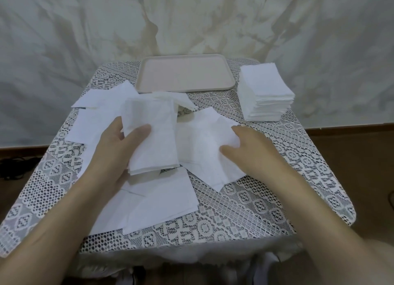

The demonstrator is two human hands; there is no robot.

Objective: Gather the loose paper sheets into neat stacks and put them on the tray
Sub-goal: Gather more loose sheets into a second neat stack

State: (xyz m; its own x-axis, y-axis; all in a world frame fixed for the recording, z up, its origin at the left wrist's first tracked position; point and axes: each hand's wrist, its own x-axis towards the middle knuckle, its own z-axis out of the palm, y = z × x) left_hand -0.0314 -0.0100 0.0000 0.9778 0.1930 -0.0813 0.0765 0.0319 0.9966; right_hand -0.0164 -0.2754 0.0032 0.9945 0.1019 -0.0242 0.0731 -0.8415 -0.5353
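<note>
Gripping a thin bundle of sheets (153, 135) in the left hand (113, 148), thumb on top, over the scattered sheets (162, 199). Pinching the edge of a loose sheet (202, 139) on the lace tablecloth (234, 210) with the right hand (253, 148). Seeing the tray (185, 90) at the far edge, tall stack (264, 88) just right of it.

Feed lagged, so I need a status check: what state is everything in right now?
Tray: empty.
Tall stack: neat, beside the tray, not on it.
Loose sheets: scattered, overlapping.
Bundle: held up, edges roughly aligned.
Left hand: grips the bundle.
Right hand: on the loose sheets, grip unclear.
</note>
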